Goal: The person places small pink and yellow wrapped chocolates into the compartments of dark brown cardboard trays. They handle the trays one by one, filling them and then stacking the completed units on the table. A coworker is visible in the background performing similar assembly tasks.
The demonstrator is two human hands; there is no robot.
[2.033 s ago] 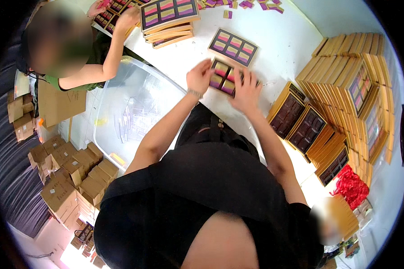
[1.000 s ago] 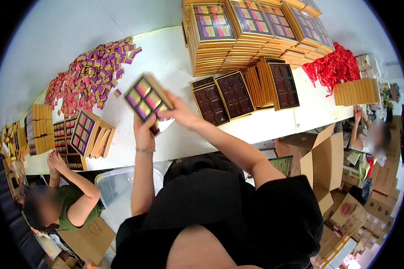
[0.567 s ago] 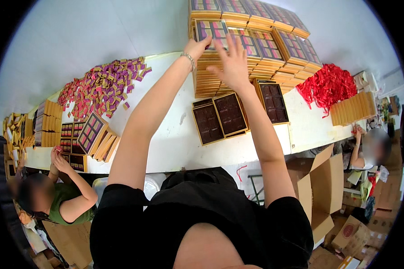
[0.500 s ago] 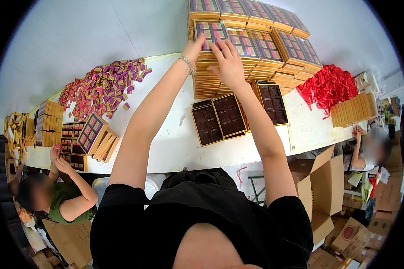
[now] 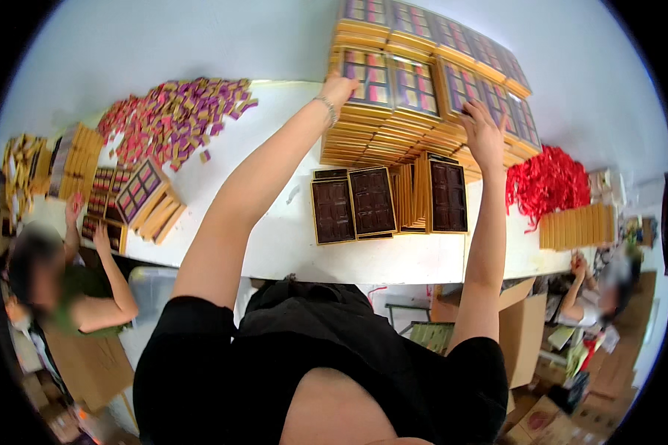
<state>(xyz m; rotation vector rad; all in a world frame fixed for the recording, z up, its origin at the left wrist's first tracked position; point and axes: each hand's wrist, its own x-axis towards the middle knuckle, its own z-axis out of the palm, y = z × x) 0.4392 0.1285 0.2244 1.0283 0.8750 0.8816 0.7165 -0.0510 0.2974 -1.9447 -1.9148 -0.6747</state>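
Observation:
Tall stacks of flat gold-sided boxes with clear tops (image 5: pixel 416 85), showing pink, purple and gold pieces, stand at the back of the white table (image 5: pixel 274 215). My left hand (image 5: pixel 339 89) lies against the left edge of the front-left top box (image 5: pixel 369 78), its fingers reaching onto that edge and partly out of sight. Farther right, my right hand (image 5: pixel 485 137) has its fingers spread at the near edge of another top box (image 5: pixel 462 85). Before the stacks, dark brown empty trays with gold rims (image 5: pixel 372 200) lean in a row, with another dark tray (image 5: pixel 447 196) at its right end.
Small wrapped pieces (image 5: pixel 178 119) lie heaped at the left; red ribbons (image 5: pixel 548 185) pile up at the right beside a row of gold boxes (image 5: pixel 577 228). A co-worker (image 5: pixel 89 289) handles trays at the left. Another person (image 5: pixel 590 297) sits beyond an open carton (image 5: pixel 523 334).
My right hand has left the front-left box and moved right to another stack. My left hand stays by the front-left box, which now sits more in line with its neighbours. The view has shifted.

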